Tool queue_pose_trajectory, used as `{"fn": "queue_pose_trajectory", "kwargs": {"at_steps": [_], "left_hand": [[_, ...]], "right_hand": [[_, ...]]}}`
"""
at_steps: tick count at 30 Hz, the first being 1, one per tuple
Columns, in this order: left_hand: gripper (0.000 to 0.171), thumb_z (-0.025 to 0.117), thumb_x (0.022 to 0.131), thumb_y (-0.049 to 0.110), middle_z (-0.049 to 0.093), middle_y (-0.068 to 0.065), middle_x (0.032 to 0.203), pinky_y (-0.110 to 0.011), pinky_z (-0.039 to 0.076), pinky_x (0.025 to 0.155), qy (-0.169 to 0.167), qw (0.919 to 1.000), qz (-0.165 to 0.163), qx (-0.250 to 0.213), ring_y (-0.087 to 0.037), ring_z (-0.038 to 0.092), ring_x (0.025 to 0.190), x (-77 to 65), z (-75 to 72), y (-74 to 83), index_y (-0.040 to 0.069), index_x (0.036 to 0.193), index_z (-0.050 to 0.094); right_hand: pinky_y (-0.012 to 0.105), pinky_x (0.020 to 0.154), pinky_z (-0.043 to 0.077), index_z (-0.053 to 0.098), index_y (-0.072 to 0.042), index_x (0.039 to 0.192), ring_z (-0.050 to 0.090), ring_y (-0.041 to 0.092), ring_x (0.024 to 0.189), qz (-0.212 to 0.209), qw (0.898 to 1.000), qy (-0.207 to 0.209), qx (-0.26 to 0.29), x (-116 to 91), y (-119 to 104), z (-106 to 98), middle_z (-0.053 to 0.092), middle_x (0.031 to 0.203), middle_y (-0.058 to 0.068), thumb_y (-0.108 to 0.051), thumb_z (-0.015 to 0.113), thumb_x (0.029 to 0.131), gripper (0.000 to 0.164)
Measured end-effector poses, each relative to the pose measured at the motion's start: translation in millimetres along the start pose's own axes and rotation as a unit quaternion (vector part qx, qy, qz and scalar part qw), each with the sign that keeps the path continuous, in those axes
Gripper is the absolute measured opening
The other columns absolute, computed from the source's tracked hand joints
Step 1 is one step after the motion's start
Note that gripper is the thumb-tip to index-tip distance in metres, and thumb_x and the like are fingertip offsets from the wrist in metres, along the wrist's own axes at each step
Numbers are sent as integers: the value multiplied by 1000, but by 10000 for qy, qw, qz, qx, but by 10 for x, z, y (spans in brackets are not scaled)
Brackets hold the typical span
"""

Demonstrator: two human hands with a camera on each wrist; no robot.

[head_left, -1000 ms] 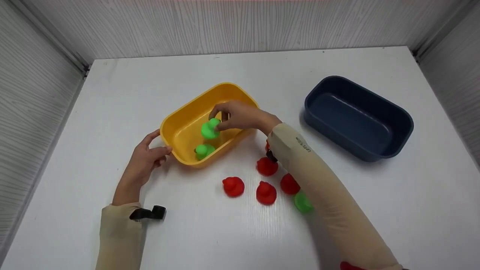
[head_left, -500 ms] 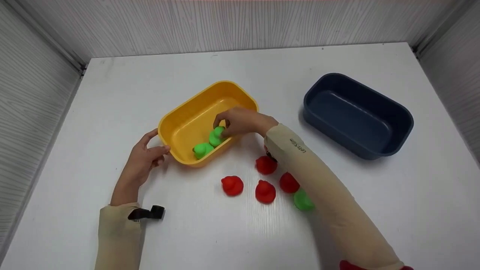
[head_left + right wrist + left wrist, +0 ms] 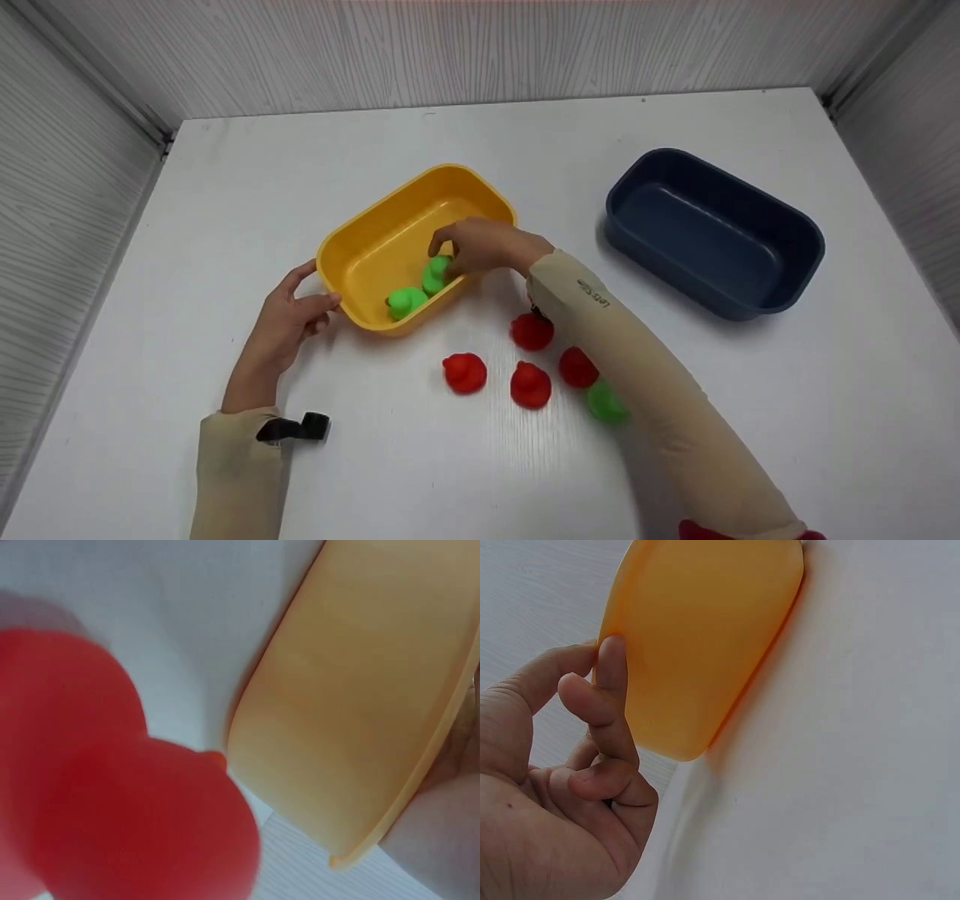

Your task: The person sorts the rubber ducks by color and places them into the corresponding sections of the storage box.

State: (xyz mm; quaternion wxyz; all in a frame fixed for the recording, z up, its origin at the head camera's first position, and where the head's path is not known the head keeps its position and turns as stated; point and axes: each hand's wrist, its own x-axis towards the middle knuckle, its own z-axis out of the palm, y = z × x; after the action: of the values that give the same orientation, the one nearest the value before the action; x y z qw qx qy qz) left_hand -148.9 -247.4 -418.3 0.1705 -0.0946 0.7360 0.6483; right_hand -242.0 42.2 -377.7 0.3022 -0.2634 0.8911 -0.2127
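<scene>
In the head view my right hand (image 3: 484, 244) reaches over the near wall of the yellow bin (image 3: 379, 217) and pinches a green toy duck (image 3: 435, 275) low inside it. Beside that duck, another green duck (image 3: 406, 301) sits in the bin's near left corner. My left hand (image 3: 289, 322) holds the bin's left end; in the left wrist view its fingertips (image 3: 613, 652) meet the yellow wall. The right wrist view shows the bin's outer wall (image 3: 352, 690), with my right hand (image 3: 446, 836) mostly hidden behind its rim.
Several red ducks lie in front of the bin, among them a red duck (image 3: 465, 373); a red duck (image 3: 150, 817) looms in the right wrist view. One green duck (image 3: 606, 403) is partly under the right sleeve (image 3: 645, 375). A dark blue bin (image 3: 712, 240) stands at right.
My right hand has lowered the green duck toward the near wall of the yellow bin, next to the other green duck. The left hand stays at the bin's left end.
</scene>
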Motion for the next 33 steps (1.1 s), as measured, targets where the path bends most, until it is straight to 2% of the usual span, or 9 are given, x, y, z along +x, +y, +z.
{"fn": "queue_pose_trajectory", "kwargs": {"at_steps": [2, 9, 17, 25, 33], "left_hand": [[78, 66, 92, 22, 68, 7, 74, -19, 43, 59, -4, 10000, 9, -22, -9, 48, 59, -1, 2, -3, 18, 154, 20], [78, 65, 92, 23, 70, 8, 76, -19, 43, 59, -26, 10000, -5, 50, -8, 49, 60, -12, 2, 12, 16, 154, 19], [78, 66, 92, 24, 69, 8, 76, -19, 44, 60, -13, 10000, 36, 72, -7, 50, 61, -27, -14, -7, 16, 154, 19], [77, 65, 93, 24, 66, 6, 75, -20, 43, 59, 23, 9999, 25, 114, -8, 49, 60, -19, -17, -30, 18, 154, 20], [76, 66, 92, 25, 66, 5, 77, -21, 42, 60, -15, 9998, 176, 124, -10, 48, 61, 0, -8, -57, 18, 154, 21]], "right_hand": [[34, 94, 46, 59, -19, 128, 53, 22, 101, -65, 9999, 83, 31, -24, -7, -27, 61, 112, 5, -27, 65, 91, 38], [31, 82, 45, 60, -15, 127, 52, 21, 90, -682, 9954, 673, 70, -214, -39, -163, 60, 100, 7, -27, 69, 89, 40], [26, 73, 43, 58, -18, 126, 51, 19, 85, -835, 9915, 923, 378, -453, -114, -222, 57, 94, 6, -32, 69, 89, 41], [27, 72, 45, 60, -16, 124, 53, 21, 83, -1053, 9890, 979, 339, -709, -54, -200, 58, 88, 5, -30, 70, 89, 39], [28, 66, 46, 60, -20, 124, 55, 20, 78, -842, 9950, 513, -169, -997, 169, -118, 61, 87, 3, -32, 71, 88, 40]]}}
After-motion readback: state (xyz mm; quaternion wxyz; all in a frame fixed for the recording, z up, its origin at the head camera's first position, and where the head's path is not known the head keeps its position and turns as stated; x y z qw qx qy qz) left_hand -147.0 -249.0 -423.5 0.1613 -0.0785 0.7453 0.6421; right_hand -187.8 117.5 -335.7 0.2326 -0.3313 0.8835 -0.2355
